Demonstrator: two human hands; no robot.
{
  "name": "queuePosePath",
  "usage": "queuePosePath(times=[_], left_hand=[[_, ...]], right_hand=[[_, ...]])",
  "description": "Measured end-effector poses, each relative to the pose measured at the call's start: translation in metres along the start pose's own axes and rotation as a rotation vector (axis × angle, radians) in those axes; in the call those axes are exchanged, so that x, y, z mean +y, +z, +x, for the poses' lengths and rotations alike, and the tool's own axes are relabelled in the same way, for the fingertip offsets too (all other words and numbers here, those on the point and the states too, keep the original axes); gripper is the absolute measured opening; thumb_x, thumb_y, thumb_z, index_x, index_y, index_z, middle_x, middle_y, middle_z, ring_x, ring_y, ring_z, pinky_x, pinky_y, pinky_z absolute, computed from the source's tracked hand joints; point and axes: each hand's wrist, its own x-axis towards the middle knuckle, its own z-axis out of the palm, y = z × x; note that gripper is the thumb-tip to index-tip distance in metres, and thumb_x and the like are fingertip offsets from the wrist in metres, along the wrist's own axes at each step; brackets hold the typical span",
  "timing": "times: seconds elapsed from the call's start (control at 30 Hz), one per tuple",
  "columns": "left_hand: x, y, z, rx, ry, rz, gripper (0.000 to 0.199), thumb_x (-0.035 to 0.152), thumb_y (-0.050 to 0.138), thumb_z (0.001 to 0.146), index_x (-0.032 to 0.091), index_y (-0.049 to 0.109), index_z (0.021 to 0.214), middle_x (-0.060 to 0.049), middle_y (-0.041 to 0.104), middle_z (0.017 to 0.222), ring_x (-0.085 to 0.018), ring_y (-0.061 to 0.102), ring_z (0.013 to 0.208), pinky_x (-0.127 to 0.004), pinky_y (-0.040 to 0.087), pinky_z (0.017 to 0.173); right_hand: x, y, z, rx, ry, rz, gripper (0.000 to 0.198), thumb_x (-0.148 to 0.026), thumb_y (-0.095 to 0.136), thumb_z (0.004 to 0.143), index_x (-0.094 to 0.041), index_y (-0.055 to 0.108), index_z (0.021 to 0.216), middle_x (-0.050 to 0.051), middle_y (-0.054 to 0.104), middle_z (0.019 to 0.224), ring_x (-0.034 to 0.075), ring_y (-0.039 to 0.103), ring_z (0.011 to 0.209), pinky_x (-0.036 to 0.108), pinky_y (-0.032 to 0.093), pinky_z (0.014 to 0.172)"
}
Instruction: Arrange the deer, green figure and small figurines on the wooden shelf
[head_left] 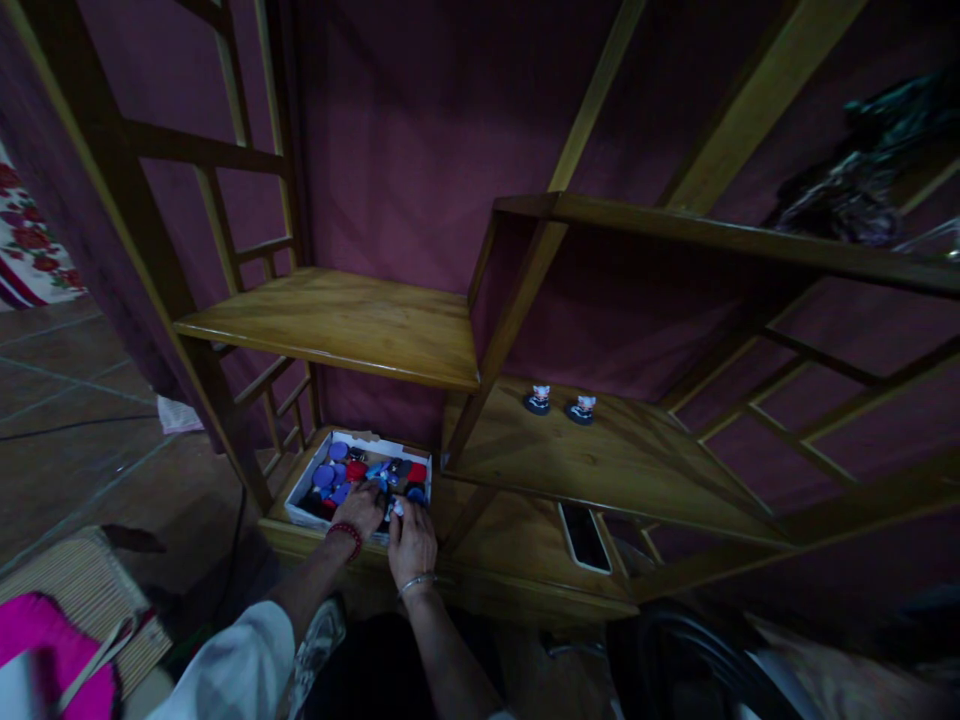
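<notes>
Figurine (397, 508), small and pale, sits pinched in the fingers of the right hand (414, 545) at the near side of the white box (306, 517); left hand (361, 508) alongside, its hold impossible to tell from here.

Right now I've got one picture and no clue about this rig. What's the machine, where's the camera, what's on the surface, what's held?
No machine here: these are a person's bare left hand and right hand. The single picture comes from a camera on their head, looking forward and down, so the arms enter from the bottom.

Ahead is a wooden shelf unit. Both hands are at a white box of mixed small items, including blue-purple round pieces and red ones. A small pale item shows at the right fingertips; it looks held, but the grip is unclear. Two figurines stand on another shelf, and a dark phone-like slab lies below.
</notes>
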Motion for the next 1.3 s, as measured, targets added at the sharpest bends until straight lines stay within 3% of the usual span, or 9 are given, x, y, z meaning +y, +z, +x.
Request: queuePosePath(times=[0.33,0.7,1.0,1.3], left_hand=[[-0.004,0.002,0.006,-0.038,-0.121,-0.008,0.043,0.017,0.037,0.073,0.014,0.05,0.114,-0.005,0.043,0.129,-0.018,0.03,0.122,-0.03,0.028,0.098],[-0.005,-0.003,0.009,-0.045,-0.157,0.009,0.051,0.011,0.04,0.069,0.013,0.043,0.12,-0.008,0.04,0.131,-0.021,0.03,0.122,-0.032,0.03,0.096],[-0.017,-0.005,0.02,-0.009,-0.183,0.016,0.04,0.011,0.038,0.073,0.012,0.051,0.11,-0.01,0.053,0.118,-0.017,0.038,0.118,-0.029,0.022,0.1],[-0.026,-0.004,0.026,0.043,-0.265,-0.033,0.034,0.016,0.036,0.078,0.014,0.055,0.106,-0.01,0.06,0.107,-0.018,0.05,0.105,-0.028,0.031,0.092]], right_hand=[[-0.001,-0.004,0.001,-0.023,0.004,0.015,0.026,-0.022,0.036,0.085,-0.018,0.054,0.103,0.007,0.061,0.087,0.017,0.055,0.083,0.028,0.042,0.074],[-0.001,-0.005,0.001,-0.075,0.023,0.026,0.028,-0.021,0.037,0.084,-0.02,0.054,0.106,0.005,0.06,0.087,0.017,0.053,0.083,0.028,0.04,0.076],[-0.001,-0.004,0.001,-0.063,0.021,-0.004,0.029,-0.022,0.038,0.084,-0.02,0.053,0.109,0.006,0.061,0.089,0.016,0.054,0.082,0.027,0.04,0.075],[0.0,-0.005,0.001,-0.055,0.003,0.007,0.03,-0.022,0.037,0.084,-0.019,0.053,0.109,0.006,0.061,0.088,0.016,0.054,0.082,0.027,0.04,0.076]])
